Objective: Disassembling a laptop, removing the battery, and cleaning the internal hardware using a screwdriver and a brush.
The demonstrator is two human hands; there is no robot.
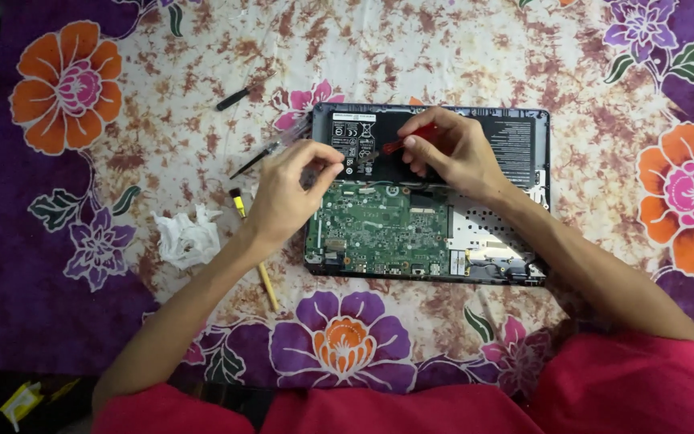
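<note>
An opened laptop (491, 241) lies on its back on a flowered cloth, its green circuit board (375, 229) and black battery (516, 145) exposed. My right hand (451, 149) rests over the battery and grips a small red-handled screwdriver (403, 142), its tip pointing left toward the battery's labels. My left hand (287, 189) hovers at the laptop's left edge with thumb and fingertips pinched together; whether they hold anything tiny I cannot tell.
Left of the laptop lie a black screwdriver (263, 157), a short black tool (232, 99), a long wooden-handled tool with a yellow band (265, 281) and a crumpled white tissue (186, 237). A small yellow-and-white packet (22, 399) sits at the lower left, off the cloth.
</note>
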